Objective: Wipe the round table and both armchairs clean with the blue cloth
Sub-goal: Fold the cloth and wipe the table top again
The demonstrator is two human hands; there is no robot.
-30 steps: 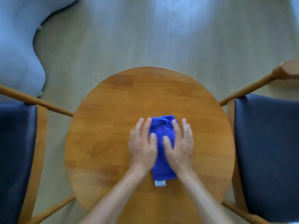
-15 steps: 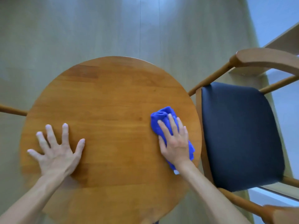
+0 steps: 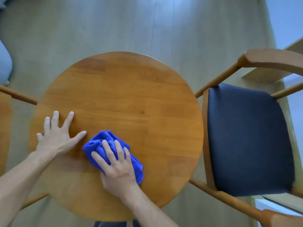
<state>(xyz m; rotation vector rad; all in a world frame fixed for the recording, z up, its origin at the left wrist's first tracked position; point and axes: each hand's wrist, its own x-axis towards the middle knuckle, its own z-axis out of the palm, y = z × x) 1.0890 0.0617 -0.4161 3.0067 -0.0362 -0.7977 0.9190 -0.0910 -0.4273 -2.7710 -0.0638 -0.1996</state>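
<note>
Hands on table, cloth under right

Right hand [image 3: 117,167] presses flat, fingers straight, on bunched blue cloth [image 3: 105,143], near side of round table [image 3: 131,95]. Left hand [image 3: 56,136] splayed on bare wood. Right armchair [image 3: 249,138] partly cropped; left armchair [image 3: 14,95] mostly out of frame.

Left hand [image 3: 54,141]: bare, no glove, ring or watch showing.
Right hand [image 3: 118,169]: bare, short nails.
Forearms: both bare to the frame edge, no sleeves visible.
Clothing: dark fabric at the bottom edge, unclear.
</note>
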